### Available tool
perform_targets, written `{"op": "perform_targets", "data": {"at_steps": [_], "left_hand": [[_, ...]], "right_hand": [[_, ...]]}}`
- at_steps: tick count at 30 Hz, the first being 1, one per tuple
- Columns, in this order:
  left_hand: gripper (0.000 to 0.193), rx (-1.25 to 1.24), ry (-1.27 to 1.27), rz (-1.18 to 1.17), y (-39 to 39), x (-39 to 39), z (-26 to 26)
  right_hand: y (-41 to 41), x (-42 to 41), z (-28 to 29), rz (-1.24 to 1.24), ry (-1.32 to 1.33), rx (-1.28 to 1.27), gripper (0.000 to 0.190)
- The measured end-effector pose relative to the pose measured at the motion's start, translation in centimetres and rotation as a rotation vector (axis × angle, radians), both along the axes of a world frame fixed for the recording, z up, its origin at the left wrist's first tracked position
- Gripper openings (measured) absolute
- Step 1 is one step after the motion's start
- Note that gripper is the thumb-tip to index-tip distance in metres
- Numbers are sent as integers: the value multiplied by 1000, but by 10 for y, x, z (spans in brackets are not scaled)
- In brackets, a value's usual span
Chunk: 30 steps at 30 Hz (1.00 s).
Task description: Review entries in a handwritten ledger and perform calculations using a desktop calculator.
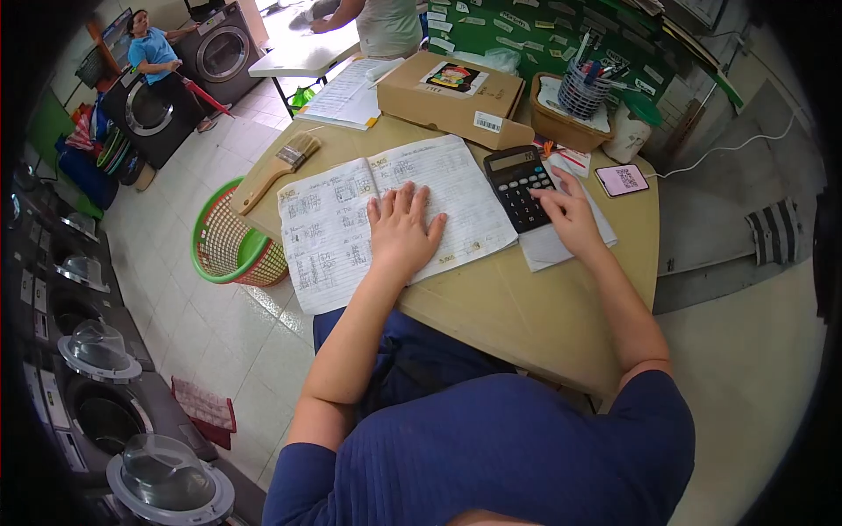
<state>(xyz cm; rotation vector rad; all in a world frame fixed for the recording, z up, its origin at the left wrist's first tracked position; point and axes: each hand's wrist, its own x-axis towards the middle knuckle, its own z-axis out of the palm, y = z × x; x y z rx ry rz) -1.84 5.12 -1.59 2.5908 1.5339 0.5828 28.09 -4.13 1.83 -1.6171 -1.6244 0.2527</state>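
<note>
An open lined notebook with handwritten entries lies on the yellowish tabletop. Flat on its middle, near the fold, rests my left hand, fingers spread and holding nothing. At the notebook's right is a black desk calculator, partly on loose white paper. Over the calculator's right keys hovers or rests my right hand, its index finger stretched to the keys; contact cannot be told. A wooden-handled paintbrush lies at the table's left edge.
Behind the notebook stands a cardboard box; a basket with a pen holder is beside it. A phone with a cable lies at right. A laundry basket stands on the floor. Two people are farther back, near front-loading machines.
</note>
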Motion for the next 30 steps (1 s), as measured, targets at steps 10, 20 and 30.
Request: {"op": "perform_targets", "data": {"at_steps": [10,20,30], "left_hand": [[66,-11,-3,-53,-15,-11,-2],[67,12,-25,-33,-48,-19,-3],[64,55,-41,-36,-68,-24,-2]], "right_hand": [[-22,10,-27,-64,-121,139,19],[-23,6,-24,-114,-118,122,24],[-24,6,-24,-113,-118,102,22]]}}
